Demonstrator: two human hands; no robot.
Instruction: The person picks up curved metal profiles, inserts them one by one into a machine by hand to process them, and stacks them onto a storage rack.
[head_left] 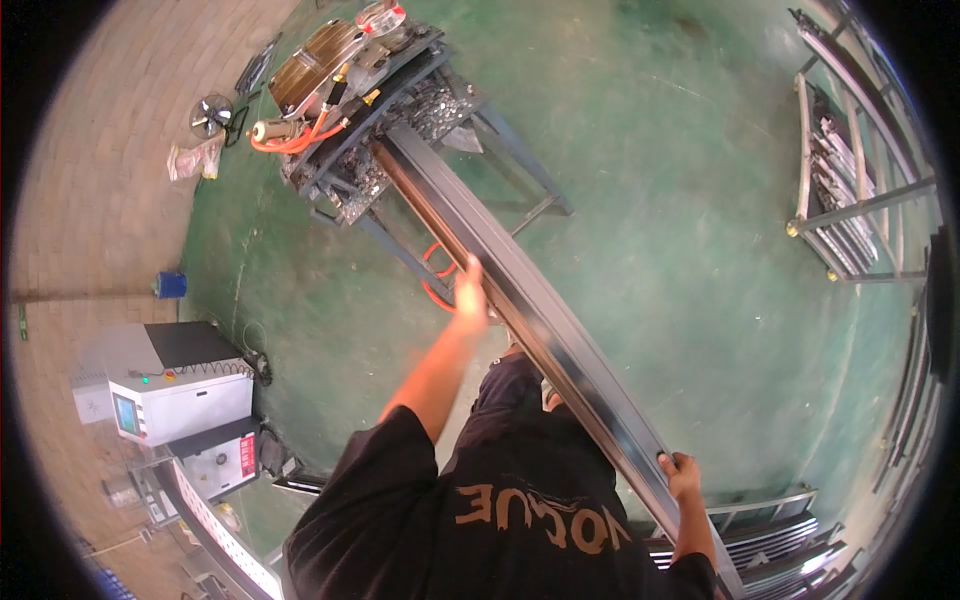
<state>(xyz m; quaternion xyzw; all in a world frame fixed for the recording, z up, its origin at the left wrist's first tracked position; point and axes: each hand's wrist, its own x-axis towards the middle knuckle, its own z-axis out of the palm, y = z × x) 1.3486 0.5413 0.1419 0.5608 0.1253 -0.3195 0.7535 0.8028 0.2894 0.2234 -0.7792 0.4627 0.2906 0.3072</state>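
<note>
A long dark-grey metal profile (535, 300), ridged along its length, slants from the machine stand at the upper left down to the lower right. My left hand (470, 293) grips its left edge around the middle, slightly blurred, with the fingers partly hidden. Farther down, my right hand (682, 474) holds the near part, its thumb on top and the other fingers around the right side. The profile's far end lies at the stand's metal table (440, 105), which is littered with shiny scraps. On that stand sits a machine (315, 68) with orange air hoses (318, 132).
Racks holding metal profiles stand at the right (845, 180) and at the lower right (770, 545). To the left are a white machine cabinet (190, 400), a blue bucket (171, 285) and a floor fan (211, 117). The stand's legs (525, 160) splay over the green floor.
</note>
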